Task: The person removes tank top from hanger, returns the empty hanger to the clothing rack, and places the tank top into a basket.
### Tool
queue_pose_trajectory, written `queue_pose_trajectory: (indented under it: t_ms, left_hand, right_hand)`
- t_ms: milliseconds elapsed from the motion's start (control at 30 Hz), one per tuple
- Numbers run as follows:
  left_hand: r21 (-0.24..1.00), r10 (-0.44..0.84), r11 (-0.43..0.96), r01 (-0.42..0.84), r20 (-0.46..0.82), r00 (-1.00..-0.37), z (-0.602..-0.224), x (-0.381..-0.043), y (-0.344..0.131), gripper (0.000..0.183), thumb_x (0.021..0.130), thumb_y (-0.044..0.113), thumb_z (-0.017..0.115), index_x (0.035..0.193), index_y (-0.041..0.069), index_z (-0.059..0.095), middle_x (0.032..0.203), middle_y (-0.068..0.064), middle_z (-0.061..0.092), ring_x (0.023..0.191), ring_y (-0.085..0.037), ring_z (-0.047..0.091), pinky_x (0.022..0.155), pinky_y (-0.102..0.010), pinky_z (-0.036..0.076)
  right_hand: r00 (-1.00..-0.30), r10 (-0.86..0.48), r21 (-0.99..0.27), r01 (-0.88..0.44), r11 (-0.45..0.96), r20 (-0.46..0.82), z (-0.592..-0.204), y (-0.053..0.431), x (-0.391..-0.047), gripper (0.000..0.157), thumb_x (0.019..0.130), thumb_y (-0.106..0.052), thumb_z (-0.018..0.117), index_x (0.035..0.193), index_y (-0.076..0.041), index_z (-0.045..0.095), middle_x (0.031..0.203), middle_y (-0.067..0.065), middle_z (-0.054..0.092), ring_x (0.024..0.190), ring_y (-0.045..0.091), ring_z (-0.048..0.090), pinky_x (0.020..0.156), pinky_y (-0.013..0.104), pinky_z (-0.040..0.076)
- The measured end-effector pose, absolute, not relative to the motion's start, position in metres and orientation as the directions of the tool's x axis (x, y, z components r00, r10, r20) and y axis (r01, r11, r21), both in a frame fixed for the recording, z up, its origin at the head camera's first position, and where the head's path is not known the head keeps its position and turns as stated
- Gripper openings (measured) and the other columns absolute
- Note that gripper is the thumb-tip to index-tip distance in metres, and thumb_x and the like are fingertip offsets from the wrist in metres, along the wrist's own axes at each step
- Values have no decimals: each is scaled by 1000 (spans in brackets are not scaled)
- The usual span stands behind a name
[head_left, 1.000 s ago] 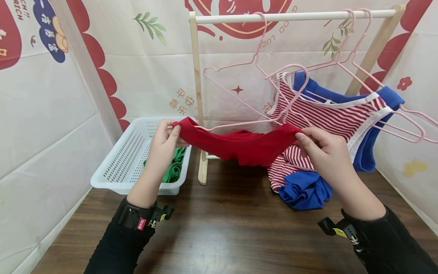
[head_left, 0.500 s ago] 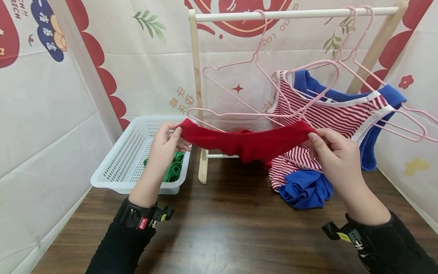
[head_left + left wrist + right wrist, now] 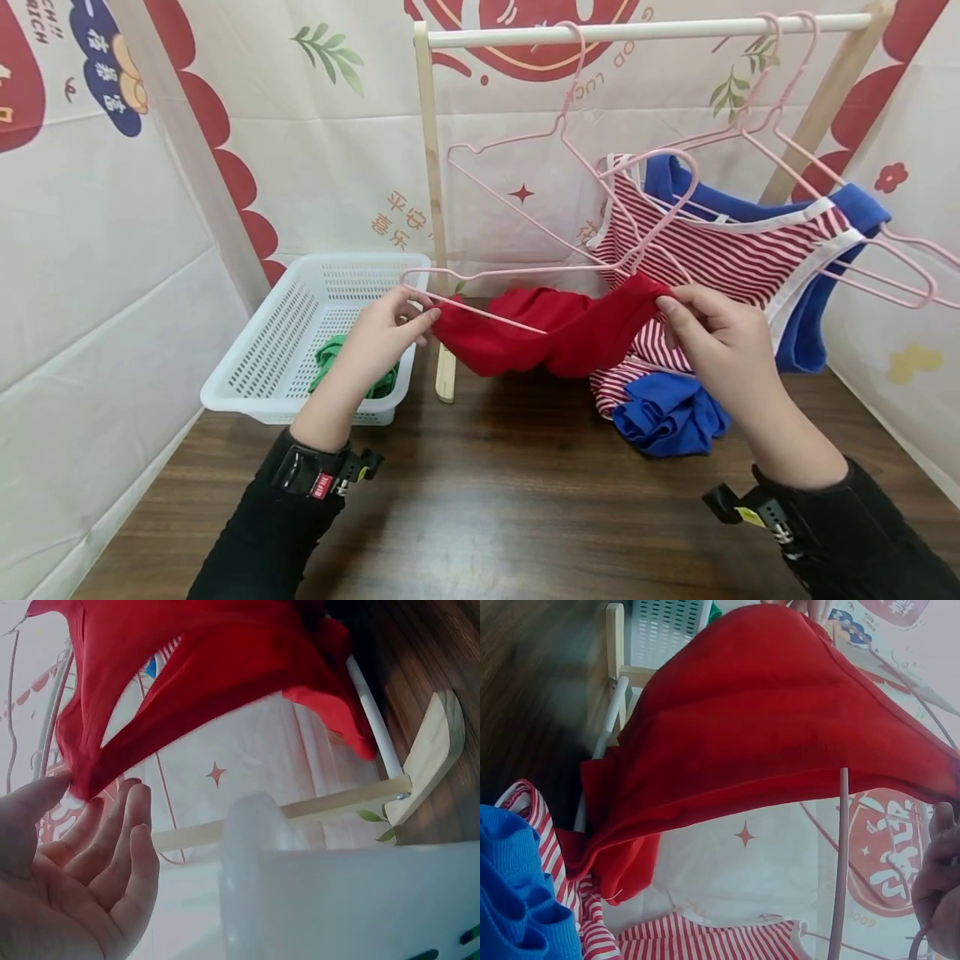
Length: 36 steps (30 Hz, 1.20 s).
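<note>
Between both hands hangs a red tank top (image 3: pixel 517 350), its upper edge slack in the middle. My left hand (image 3: pixel 378 342) pinches one shoulder of it; the left wrist view shows thumb and index finger meeting at the strap's tip. My right hand (image 3: pixel 716 346) grips the opposite shoulder. A pink hanger (image 3: pixel 517 271) lies along the neckline, its hook (image 3: pixel 693 179) raised to the right. The hanger's left end stays outside the cloth near my left fingers, and its lower bar runs into the neck opening. The hanger's right end is hidden near my right hand.
Behind, a garment rack (image 3: pixel 637 32) bears a bare pink hanger (image 3: pixel 517 142) and a striped top (image 3: pixel 720 242) in front of a blue one (image 3: pixel 813 333). Blue cloth (image 3: pixel 675 417) bunches on the table (image 3: pixel 480 500). A white basket (image 3: pixel 262 350) holds green cloth (image 3: pixel 326 354).
The hanger's left end has come out from the red tank top's left shoulder. My left hand has moved right and down, slackening the cloth. The hook tipped right, then back left.
</note>
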<state>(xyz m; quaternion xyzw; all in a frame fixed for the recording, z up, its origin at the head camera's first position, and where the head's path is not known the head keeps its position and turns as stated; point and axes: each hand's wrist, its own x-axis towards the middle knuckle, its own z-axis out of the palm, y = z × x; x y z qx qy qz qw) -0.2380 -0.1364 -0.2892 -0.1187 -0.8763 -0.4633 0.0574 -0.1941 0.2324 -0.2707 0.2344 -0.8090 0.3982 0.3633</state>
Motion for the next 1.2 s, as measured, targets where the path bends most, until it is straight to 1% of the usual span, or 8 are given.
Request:
queue_pose_trajectory:
  t_ms: [233,333,467,567,700,833,1067,1200]
  left_hand:
    - [752,153,582,308,271,-951,-288,-238,-140,59,87,35,74,136,16,47,103,-4,68,84,-22,66,69,-39,51]
    - [706,191,610,359,309,-932,-287,-236,-140,51,86,34,75,128,16,52,101,-2,68,83,-19,66,70,-38,52]
    - [659,246,627,417,340,-908,-287,-232,-139,29,91,31,70,114,15,62,100,-3,69,79,-18,66,75,-39,52]
    - [636,272,633,441,350,-896,-286,-230,-139,19,96,32,63,105,15,67,92,-4,67,73,-19,62,70,-38,50]
    - [584,312,655,479,368,-876,-286,-227,-141,21,97,35,60,92,16,68,78,0,64,70,-17,55,60,-35,42]
    - [588,343,634,502,367,-865,-287,-226,-143,28,99,36,56,83,15,64,74,2,63,68,-17,53,58,-33,39]
    - [575,417,588,570,388,-822,-287,-224,-146,23,103,27,50,87,15,60,76,1,61,74,-22,60,62,-34,43]
    - [593,392,557,581,429,-814,-287,-223,-149,23,103,28,49,87,14,57,77,-3,59,72,-20,58,62,-34,44]
  right_hand:
    - [-644,-128,-451,-650,612,754,-273,230,-193,10,90,3,65,93,-4,71,64,-2,54,54,5,44,48,18,34]
    - [-647,-165,-426,-651,628,745,-274,228,-193,9,90,1,66,94,-5,71,64,-3,55,54,5,44,48,19,34]
    - [-640,-202,-399,-662,635,741,-276,226,-194,10,90,1,66,96,-5,71,65,-4,55,54,6,44,48,18,35]
    - [-631,-209,-383,-665,641,747,-276,225,-195,9,90,2,66,96,-4,71,66,-4,55,53,6,44,48,18,36]
    - [-626,-212,-362,-657,661,750,-275,224,-195,7,91,-1,66,96,-3,70,67,-4,56,54,6,44,49,17,36]
    - [-627,-212,-350,-648,677,749,-274,223,-195,9,92,-3,66,99,-5,71,67,-3,57,56,6,45,51,18,35]
    - [-644,-215,-347,-628,696,734,-273,224,-196,11,93,-7,65,102,-7,71,69,-2,59,56,7,45,52,19,34]
    - [-659,-229,-333,-611,718,717,-273,223,-196,12,94,-9,64,104,-8,71,71,-1,61,58,7,46,53,18,35]
